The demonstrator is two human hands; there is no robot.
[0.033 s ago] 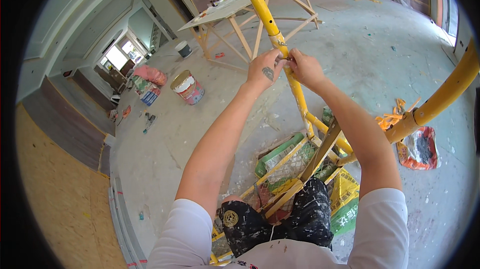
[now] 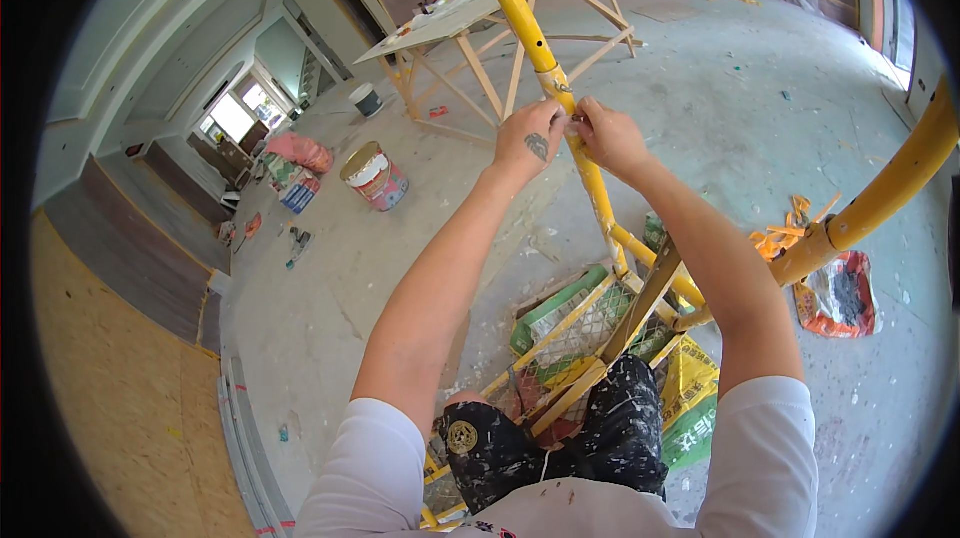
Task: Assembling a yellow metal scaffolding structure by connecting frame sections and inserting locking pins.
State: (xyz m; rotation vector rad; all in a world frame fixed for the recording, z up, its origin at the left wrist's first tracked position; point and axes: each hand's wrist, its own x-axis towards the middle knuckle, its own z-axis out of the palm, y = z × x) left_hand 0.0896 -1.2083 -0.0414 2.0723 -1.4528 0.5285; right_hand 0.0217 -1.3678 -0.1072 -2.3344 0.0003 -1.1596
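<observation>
Both my hands are raised to a yellow scaffold post (image 2: 586, 170) that slants up in front of me. My left hand (image 2: 531, 141) is pinched at the post's left side, thumb and forefinger pressed together. On the other side my right hand (image 2: 612, 139) pinches close against the post, with something small and dark at its fingertips, too small to name. Just above the fingers, a small metal loop (image 2: 563, 88) hangs at the joint in the post. Below, my paint-spattered black shorts (image 2: 520, 453) show over a yellow frame with wire mesh (image 2: 570, 343).
A second thick yellow tube (image 2: 890, 183) curves in at the right. A wooden trestle table (image 2: 480, 5) stands ahead. Paint buckets (image 2: 375, 178) and sacks (image 2: 300, 153) sit on the floor at the left. An open red-and-white bag (image 2: 838, 296) lies at the right near orange strips (image 2: 785, 238).
My left fingertips have drawn slightly left, a little apart from the right ones. The rest looks the same.
</observation>
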